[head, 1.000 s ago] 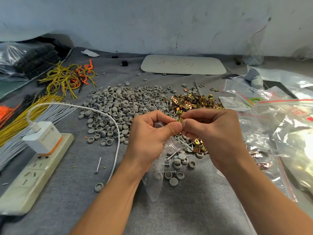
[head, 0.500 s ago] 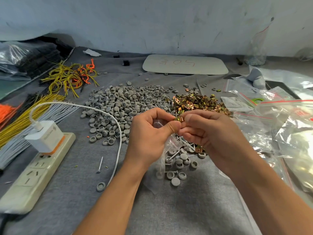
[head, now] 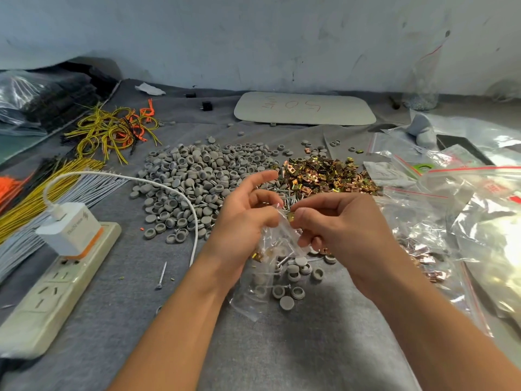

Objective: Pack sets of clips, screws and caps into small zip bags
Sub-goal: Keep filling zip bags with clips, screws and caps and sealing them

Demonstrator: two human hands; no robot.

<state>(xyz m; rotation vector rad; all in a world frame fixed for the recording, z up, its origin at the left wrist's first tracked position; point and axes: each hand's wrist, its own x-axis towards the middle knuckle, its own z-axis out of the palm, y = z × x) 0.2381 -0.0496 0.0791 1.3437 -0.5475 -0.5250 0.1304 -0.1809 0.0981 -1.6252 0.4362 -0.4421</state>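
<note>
While the left hand (head: pixel 243 221) grips the zip bag (head: pixel 255 294), the right hand (head: pixel 341 225) pinches a clip (head: pixel 291 216) at its mouth.

Grey cloth-covered table (head: pixel 310 351). Big cap pile (head: pixel 203 176) in middle, clip pile (head: pixel 324 176) right beside it, screws (head: pixel 290 194) at near edge of both. Few loose caps (head: pixel 293 277) closer in. Power strip (head: pixel 50 300) left, lone screw (head: pixel 162 275) near cable (head: pixel 194 221). Wires (head: pixel 19 244) far left, zip bags (head: pixel 423 221) heaped right, board (head: pixel 304 108) at back.
</note>
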